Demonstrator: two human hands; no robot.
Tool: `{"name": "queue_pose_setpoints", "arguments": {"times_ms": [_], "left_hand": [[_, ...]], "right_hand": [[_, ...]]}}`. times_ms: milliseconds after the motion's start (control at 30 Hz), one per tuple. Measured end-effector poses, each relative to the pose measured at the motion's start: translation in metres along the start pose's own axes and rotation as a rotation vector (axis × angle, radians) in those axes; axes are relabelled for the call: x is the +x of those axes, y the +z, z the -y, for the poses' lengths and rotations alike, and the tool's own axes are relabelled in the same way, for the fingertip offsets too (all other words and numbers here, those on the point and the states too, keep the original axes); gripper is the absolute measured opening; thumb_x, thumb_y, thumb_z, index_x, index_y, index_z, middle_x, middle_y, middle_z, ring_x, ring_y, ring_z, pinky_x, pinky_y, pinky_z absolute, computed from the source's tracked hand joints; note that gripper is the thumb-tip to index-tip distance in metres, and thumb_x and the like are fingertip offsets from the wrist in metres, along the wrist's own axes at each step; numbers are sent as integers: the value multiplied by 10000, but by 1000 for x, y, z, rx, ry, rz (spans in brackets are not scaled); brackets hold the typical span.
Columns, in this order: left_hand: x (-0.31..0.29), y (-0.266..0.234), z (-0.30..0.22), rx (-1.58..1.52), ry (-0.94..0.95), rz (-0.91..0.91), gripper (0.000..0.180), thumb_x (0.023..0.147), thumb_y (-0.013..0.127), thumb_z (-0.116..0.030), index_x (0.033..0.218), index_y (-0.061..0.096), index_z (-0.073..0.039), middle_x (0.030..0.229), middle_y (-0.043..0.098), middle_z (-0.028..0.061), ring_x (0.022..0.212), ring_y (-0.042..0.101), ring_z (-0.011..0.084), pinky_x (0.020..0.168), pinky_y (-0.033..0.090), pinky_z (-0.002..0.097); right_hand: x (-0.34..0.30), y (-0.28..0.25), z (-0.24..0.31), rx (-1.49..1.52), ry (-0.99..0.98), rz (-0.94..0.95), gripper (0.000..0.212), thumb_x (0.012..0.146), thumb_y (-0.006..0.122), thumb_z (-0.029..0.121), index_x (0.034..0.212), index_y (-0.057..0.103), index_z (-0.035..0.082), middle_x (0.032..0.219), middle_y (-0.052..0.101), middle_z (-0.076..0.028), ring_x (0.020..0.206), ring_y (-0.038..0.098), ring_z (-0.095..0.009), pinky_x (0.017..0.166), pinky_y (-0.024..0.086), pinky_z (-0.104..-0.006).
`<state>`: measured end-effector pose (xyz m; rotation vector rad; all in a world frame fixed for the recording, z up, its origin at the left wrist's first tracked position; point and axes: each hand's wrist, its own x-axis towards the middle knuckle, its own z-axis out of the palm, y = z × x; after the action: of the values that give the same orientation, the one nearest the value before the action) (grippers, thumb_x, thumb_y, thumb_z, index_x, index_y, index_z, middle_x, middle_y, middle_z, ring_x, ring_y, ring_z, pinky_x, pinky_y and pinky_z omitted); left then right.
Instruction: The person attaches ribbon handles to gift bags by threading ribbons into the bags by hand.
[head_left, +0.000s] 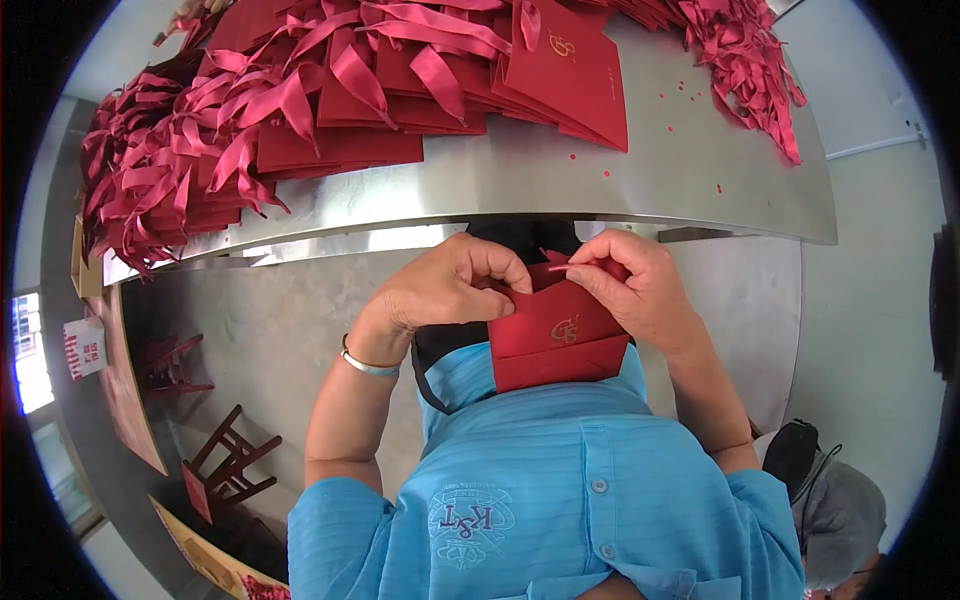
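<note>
A small red paper gift bag with a gold emblem rests upright against my lap, below the near edge of the table. My left hand is closed in a pinch on the bag's upper left edge. At the upper right of the bag, my right hand pinches a pinkish-red ribbon between thumb and forefinger. Its other fingers curl over the bag's right top edge. Inside the bag's mouth, the ribbon's path is mostly hidden.
On the metal table lies a large heap of red bags with ribbon handles. A bundle of loose ribbons hangs at the far right, near scattered red paper dots. Wooden stools stand at the left. A grey cloth-covered shape is behind my right arm.
</note>
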<state>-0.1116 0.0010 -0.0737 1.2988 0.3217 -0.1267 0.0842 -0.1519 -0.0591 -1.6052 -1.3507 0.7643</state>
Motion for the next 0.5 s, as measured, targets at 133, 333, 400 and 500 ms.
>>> {"name": "queue_pose_setpoints", "arguments": {"times_ms": [133,333,400,500], "left_hand": [[-1,7,1,-49,-23,-93,200,765,653,102,951,676,31,866,648,8,787,572,58,698,473,205],[1,8,7,-67,-15,-98,204,758,663,110,940,684,21,916,647,19,809,570,62,724,474,209],[1,8,10,-130,20,-103,207,738,663,121,917,680,17,922,640,22,819,565,68,741,468,214],[3,7,16,-184,38,-116,212,714,664,134,890,673,16,923,622,26,820,551,81,733,455,219]], "right_hand": [[-2,-3,-1,34,56,7,80,829,716,54,861,652,19,702,566,5,585,456,-49,532,378,-220],[1,0,-3,78,113,13,82,835,715,55,867,652,15,705,572,9,591,458,-49,536,381,-215],[2,2,-6,91,99,13,81,836,715,54,867,652,14,709,578,8,593,461,-49,539,383,-214],[4,4,-9,98,76,16,79,838,713,53,869,652,13,716,587,4,600,468,-51,545,390,-215]]}}
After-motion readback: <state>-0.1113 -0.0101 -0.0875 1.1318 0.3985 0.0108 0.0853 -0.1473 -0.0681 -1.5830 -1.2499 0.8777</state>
